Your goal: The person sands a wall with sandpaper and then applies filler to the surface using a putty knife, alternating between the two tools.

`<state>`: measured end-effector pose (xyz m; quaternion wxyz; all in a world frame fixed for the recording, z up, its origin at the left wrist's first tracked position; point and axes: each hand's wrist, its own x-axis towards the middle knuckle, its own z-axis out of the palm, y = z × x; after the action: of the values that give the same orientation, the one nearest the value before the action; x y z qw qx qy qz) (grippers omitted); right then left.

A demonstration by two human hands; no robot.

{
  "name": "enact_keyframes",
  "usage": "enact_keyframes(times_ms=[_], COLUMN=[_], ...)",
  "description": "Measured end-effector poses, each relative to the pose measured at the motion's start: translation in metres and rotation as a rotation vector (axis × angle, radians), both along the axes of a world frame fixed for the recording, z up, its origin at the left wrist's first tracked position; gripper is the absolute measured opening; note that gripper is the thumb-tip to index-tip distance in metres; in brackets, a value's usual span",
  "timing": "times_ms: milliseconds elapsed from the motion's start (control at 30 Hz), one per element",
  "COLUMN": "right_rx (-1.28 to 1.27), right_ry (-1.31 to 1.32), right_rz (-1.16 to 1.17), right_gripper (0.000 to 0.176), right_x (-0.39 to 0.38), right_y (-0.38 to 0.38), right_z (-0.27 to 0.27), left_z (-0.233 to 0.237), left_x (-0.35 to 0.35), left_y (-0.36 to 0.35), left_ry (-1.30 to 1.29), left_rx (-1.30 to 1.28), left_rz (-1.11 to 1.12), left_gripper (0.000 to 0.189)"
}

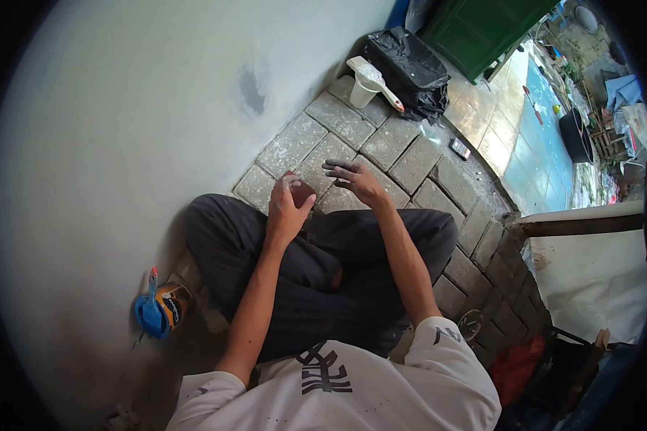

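Note:
My left hand [287, 206] is closed around a small reddish-brown piece [303, 192], held above my crossed legs near the paving blocks. To its right, my right hand [358, 181] hangs in the air with its fingers spread and nothing in them; the fingertips look dark and dusty. The two hands are apart. The pale wall [136, 144] in front and to the left has a grey patch [251, 90] on it.
A brush [378, 80] lies across a white cup [362, 95] beside a black plastic bag [410, 68]. At the lower left stands a paint can [167, 310] with a blue-handled brush [152, 284]. A small pack [460, 149] lies on the paving [424, 169]. A green door [485, 32] is behind.

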<state>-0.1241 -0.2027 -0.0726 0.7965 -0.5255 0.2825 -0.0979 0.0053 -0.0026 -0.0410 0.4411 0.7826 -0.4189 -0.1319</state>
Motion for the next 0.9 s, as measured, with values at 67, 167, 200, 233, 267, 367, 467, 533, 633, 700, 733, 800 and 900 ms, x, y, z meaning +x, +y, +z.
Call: enact_keyframes(times_ms=[67, 167, 200, 233, 267, 367, 467, 533, 633, 700, 733, 800, 900], right_rx=[0.125, 0.186, 0.187, 0.172, 0.158, -0.034, -0.263, -0.511, -0.923, -0.972, -1.042, -1.138, -1.181], right_ry=[-0.141, -0.262, -0.261, -0.243, -0.225, -0.068, 0.176, 0.206, 0.187, 0.372, 0.335, 0.473, 0.526], right_rz=[0.073, 0.118, 0.116, 0.091, 0.067, 0.117, 0.083, 0.121, 0.136, 0.133, 0.107, 0.119, 0.152], right_gripper=[0.050, 0.055, 0.055, 0.048, 0.043, 0.035, 0.034, 0.033, 0.041, 0.056, 0.061, 0.070, 0.075], right_x=[0.001, 0.000, 0.001, 0.002, 0.002, 0.005, 0.014, 0.016, 0.029, 0.046, 0.051, 0.062, 0.072], right_y=[0.003, 0.008, 0.010, 0.012, 0.013, 0.003, 0.011, 0.019, 0.036, 0.058, 0.065, 0.083, 0.092], right_z=[0.012, 0.022, 0.022, 0.021, 0.021, -0.010, -0.017, -0.032, -0.063, -0.046, -0.059, -0.035, -0.025], left_z=[-0.001, -0.001, -0.001, 0.000, 0.000, 0.006, 0.031, 0.049, 0.070, 0.070, 0.076, 0.083, 0.053], left_x=[0.000, 0.000, 0.000, 0.000, 0.000, 0.003, 0.014, 0.034, 0.068, 0.089, 0.096, 0.109, 0.116], left_y=[0.000, 0.000, 0.000, -0.001, -0.001, -0.003, -0.008, -0.010, -0.013, -0.017, -0.017, -0.014, -0.008], left_ry=[0.020, 0.039, 0.040, 0.042, 0.044, 0.119, 0.211, 0.053, 0.010, -0.052, -0.073, -0.183, 0.059], left_rx=[-0.003, -0.011, -0.010, -0.025, -0.040, -0.045, -0.111, -0.125, -0.016, -0.041, -0.020, 0.025, -0.039], left_rz=[0.007, -0.003, -0.005, -0.009, -0.013, -0.021, -0.068, -0.173, -0.344, -0.346, -0.342, -0.361, -0.333], left_gripper=[0.055, 0.055, 0.055, 0.054, 0.054, 0.051, 0.045, 0.042, 0.036, 0.036, 0.035, 0.034, 0.038])
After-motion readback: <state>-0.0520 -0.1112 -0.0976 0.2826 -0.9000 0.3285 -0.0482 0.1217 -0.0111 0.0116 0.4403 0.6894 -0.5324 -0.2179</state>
